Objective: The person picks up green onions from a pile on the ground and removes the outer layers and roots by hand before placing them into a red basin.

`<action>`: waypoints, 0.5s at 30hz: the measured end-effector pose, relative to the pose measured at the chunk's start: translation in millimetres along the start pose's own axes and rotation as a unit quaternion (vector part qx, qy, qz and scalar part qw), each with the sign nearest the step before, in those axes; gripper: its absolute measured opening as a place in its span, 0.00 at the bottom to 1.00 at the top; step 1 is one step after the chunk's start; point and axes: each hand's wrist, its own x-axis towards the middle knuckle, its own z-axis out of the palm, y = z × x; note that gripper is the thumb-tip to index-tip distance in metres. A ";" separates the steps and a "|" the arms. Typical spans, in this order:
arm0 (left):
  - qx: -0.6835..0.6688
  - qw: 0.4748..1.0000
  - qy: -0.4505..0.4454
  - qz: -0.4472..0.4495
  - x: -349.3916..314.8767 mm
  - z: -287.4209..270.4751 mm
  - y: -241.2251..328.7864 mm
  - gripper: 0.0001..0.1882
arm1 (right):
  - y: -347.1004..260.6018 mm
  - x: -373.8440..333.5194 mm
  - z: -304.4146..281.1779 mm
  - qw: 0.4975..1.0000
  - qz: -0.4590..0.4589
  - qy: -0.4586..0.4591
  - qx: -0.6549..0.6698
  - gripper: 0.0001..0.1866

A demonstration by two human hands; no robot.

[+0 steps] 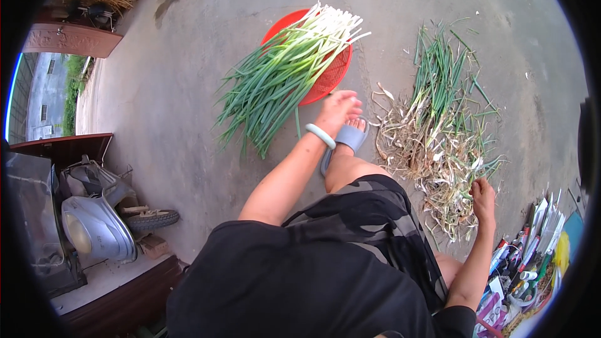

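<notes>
Green scallions (285, 72) lie across a red basket (330, 74); her left hand (338, 107) hovers open nearby, right hand (483, 195) grips the untrimmed pile (438, 131).

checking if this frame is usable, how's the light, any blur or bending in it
Head view: soft, even daylight with faint shadows and no glare on the concrete floor. Fisheye bending curves the edges, with a black rim at the corners. The green onions on the red basket look sharp; the left hand is slightly soft, the right hand clear at the pile of trimmings.
</notes>
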 end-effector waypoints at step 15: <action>0.303 0.919 -0.204 -0.147 77.9 51.8 -61.2 0.17 | 43.9 64.9 80.6 0.973 -0.042 -0.161 -0.157 0.12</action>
